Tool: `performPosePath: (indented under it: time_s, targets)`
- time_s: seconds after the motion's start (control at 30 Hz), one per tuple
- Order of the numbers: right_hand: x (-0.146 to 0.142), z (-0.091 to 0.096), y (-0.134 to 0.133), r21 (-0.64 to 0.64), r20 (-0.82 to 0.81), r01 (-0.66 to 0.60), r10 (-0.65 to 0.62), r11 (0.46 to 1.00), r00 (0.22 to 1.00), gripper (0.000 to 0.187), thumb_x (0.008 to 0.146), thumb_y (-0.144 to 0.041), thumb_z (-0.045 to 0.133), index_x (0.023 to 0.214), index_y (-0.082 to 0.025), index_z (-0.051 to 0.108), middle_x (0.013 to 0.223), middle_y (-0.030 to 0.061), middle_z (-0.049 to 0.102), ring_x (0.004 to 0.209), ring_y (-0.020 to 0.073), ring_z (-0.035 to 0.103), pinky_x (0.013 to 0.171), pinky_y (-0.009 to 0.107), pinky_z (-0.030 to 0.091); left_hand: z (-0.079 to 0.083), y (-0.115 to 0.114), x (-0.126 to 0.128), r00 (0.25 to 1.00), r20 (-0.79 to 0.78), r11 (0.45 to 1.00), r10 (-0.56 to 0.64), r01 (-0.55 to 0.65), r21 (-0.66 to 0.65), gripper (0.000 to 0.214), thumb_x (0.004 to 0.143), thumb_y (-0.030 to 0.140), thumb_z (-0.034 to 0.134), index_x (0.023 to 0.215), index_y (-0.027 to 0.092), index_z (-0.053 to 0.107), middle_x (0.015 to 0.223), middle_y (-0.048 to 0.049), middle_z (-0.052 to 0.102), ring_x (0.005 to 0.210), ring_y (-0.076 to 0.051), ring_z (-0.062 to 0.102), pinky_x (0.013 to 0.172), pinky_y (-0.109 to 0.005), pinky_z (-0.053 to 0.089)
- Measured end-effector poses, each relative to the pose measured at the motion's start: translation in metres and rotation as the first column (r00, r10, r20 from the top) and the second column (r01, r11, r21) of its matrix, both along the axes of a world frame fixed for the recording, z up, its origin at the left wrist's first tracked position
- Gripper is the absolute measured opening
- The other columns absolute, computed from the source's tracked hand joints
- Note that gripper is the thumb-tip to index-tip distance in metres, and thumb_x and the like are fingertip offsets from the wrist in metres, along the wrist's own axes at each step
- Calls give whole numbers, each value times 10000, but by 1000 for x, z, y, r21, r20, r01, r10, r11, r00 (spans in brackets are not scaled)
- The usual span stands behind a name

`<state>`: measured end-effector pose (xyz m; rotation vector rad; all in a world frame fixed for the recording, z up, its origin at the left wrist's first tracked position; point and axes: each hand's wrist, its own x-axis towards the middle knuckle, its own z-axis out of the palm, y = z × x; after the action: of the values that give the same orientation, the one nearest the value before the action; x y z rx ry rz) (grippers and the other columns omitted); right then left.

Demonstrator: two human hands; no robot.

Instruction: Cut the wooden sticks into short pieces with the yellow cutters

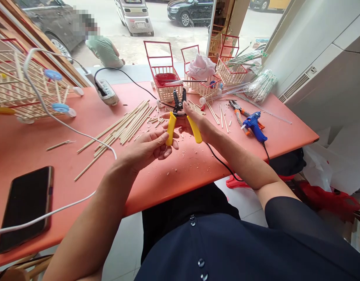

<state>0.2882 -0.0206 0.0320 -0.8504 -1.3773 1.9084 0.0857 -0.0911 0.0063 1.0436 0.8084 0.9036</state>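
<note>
Grip of L hand (152, 144) is closed on the L yellow handle of the wire pliers (179, 109), thumb on top, fingertips curled under. R hand (201, 120) has its grip clamped on the same pliers nr the pivot, thumb up by the black head, fingers behind, R handle lying across the palm side. Pliers are held above the counter (165, 191), handles spread, jaws apart & pointing away from the person.

Just L of the pliers: pile of thin wooden sticks (133, 123), laid diag. on the counter, w/ short cut bits (156, 121) at its R end & crumbs scattered about. Behind: small stick cart (169, 93) w/ red handle; next to it another cart (207, 93) w/ white cloth (201, 65) in it. R side: orange-handled pliers (237, 117) beside a blue glue gun (255, 125), cord over the edge. Far L: phone (23, 207), flat, white cable (71, 128) across it. Outside, a person in a green top (102, 50) sits low, nr a parked car (59, 29).
</note>
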Motion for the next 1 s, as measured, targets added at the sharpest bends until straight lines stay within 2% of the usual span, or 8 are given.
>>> performPosePath:
  time_s: [0.23,0.43,0.6,0.67,0.73,0.83,0.93,1.0]
  targets:
    - [7,4,2,-67,-32,-106,104,992,994,650,1072,-788,616,1272,-222,866,1079,139,909,1076,283,830,823,332,653,-4,4,1,986,41,981,164,-168,101,541,774,614,1050,894,151,797,711,-39,711,474,-74,467,455,-230,327]
    - [0,-8,2,-134,-57,-88,81,987,995,520,1146,-638,564,1234,-221,861,1105,128,910,1053,262,831,929,376,677,-7,3,10,985,12,980,172,-173,103,631,701,709,1054,731,146,769,719,-80,738,468,-75,488,436,-233,345]
    - [-5,-10,-2,-101,-84,-30,22,994,996,550,1136,-693,570,1199,-207,820,1033,115,888,998,260,821,935,404,674,-5,5,5,953,-214,964,216,-173,203,604,841,738,927,724,154,825,603,-87,694,474,-120,533,455,-254,404]
    - [0,-4,-1,-57,-73,5,-9,998,997,606,1101,-762,584,1243,-217,807,999,107,870,989,268,815,921,420,673,2,10,-8,910,-343,957,232,-151,247,547,905,695,879,768,166,867,669,-118,754,515,-149,589,472,-266,428]
    - [10,6,3,13,-74,67,-66,998,995,659,1080,-803,577,1318,-227,792,982,100,847,1016,265,809,920,415,664,10,19,-27,850,-406,922,335,-208,326,381,905,563,885,809,195,895,823,-139,837,556,-157,597,476,-282,425]
    - [24,18,10,82,-103,149,-141,985,985,755,1050,-846,566,1410,-212,761,953,104,805,1019,268,792,876,410,654,21,37,-52,683,-539,851,492,-249,462,90,860,320,872,849,238,908,801,-83,823,609,-184,598,539,-309,429]
    - [32,25,11,99,-135,211,-197,972,971,810,1056,-849,520,1477,-189,725,935,105,765,993,272,772,842,420,656,26,59,-60,494,-674,827,549,-204,525,86,822,210,822,855,229,900,726,-50,782,650,-214,601,660,-350,470]
    - [32,27,9,99,-130,220,-207,970,970,823,1059,-849,502,1502,-187,712,936,104,752,982,270,763,834,422,658,26,77,-52,420,-704,813,573,-181,554,110,803,172,796,846,215,888,733,-47,783,715,-226,637,759,-367,505]
